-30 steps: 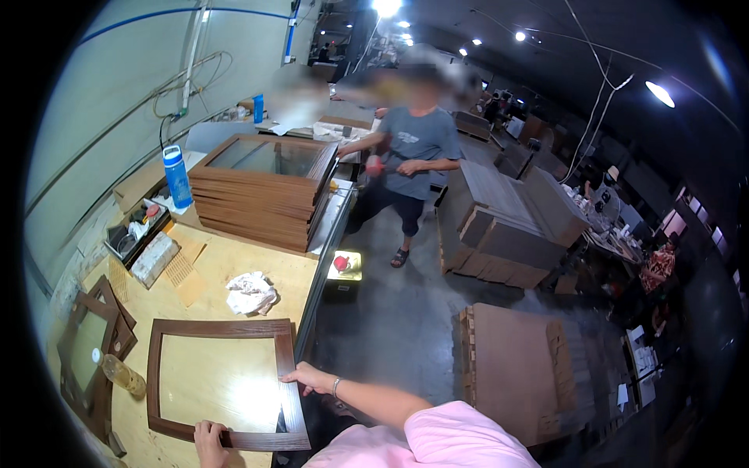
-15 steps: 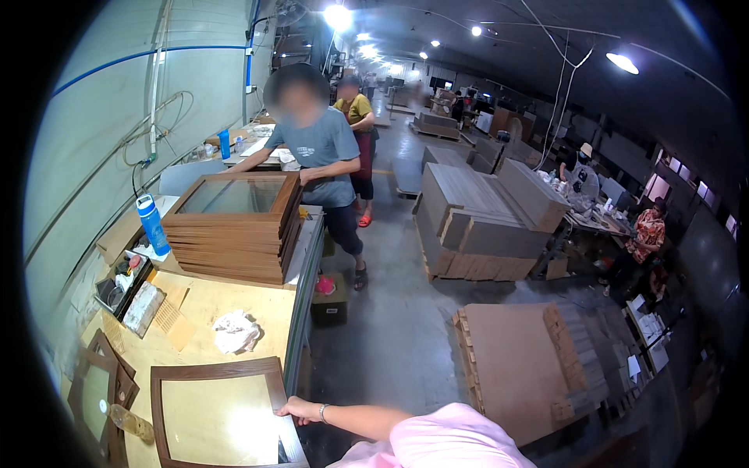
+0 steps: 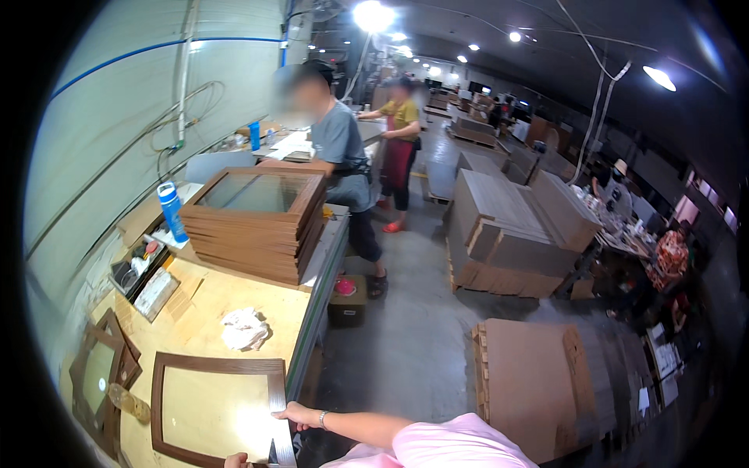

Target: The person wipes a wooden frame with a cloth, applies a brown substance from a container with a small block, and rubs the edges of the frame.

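Note:
A brown wood-framed glass panel [image 3: 161, 405] lies flat on the pale worktable [image 3: 289, 312] in front of me. My right hand [image 3: 292, 415], with a bracelet or watch at the wrist, is closed round the panel's right rail. At the bottom edge of the view only part of my left hand [image 3: 236, 461] shows, its fingers curled at the panel's near rail. Bright light reflects off the glass beside my right hand. Beyond the panel lies a crumpled white cloth [image 3: 245, 328].
A tall stack of similar frames [image 3: 248, 249] stands farther along the table. A bottle of yellowish liquid [image 3: 129, 403] and loose frames [image 3: 97, 374] sit to the left. A co-worker [image 3: 335, 140] stands past the stack. Pallets of boards [image 3: 530, 374] occupy the floor at right.
My left hand has come into view at the panel's near rail. The right hand keeps its grip. The nearer co-worker has turned and leaned toward the table behind the stack.

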A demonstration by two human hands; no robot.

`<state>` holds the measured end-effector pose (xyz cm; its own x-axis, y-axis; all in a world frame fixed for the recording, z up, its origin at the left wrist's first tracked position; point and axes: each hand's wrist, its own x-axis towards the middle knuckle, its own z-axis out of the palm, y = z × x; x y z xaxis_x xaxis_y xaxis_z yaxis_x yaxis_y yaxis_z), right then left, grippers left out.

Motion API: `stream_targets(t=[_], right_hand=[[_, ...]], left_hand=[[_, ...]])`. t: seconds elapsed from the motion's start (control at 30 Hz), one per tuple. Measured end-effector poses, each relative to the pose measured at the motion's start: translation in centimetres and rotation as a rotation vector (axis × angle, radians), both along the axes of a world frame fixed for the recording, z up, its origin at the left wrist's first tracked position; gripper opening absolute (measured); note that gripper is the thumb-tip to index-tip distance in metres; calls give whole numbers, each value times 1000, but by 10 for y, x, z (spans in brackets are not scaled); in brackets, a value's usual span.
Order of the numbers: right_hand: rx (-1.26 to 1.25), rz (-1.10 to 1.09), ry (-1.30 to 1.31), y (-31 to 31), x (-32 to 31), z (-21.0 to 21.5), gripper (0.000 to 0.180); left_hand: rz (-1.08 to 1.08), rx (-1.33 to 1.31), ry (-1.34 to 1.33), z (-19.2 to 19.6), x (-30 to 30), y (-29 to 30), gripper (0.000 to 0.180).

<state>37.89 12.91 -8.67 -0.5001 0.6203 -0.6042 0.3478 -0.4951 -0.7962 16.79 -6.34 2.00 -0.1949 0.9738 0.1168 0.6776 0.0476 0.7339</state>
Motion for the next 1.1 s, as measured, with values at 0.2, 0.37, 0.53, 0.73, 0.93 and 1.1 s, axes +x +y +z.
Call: stream_targets(t=[0.2,0.37,0.53,0.73,0.93,1.1], right_hand=[[13,101,-29,-13,-19,-1,58],[21,66,-52,11,13,9,43],[50,-1,-48,-3,-1,-14,47],[21,-53,-91,-7,-12,-1,51],[43,-205,-12,-18,-12,-1,52],[119,-209,-60,-33,-21,-8,60]], left_hand=[[286,51,-51,-15,-2,-65,17],[403,-54,-60,5,17,-90,14],[586,-69,-124,-44,9,-145,15],[399,-55,-151,-32,-11,-134,18],[245,-84,-266,-18,-38,-108,18],[98,-107,-212,-15,-46,-97,19]])
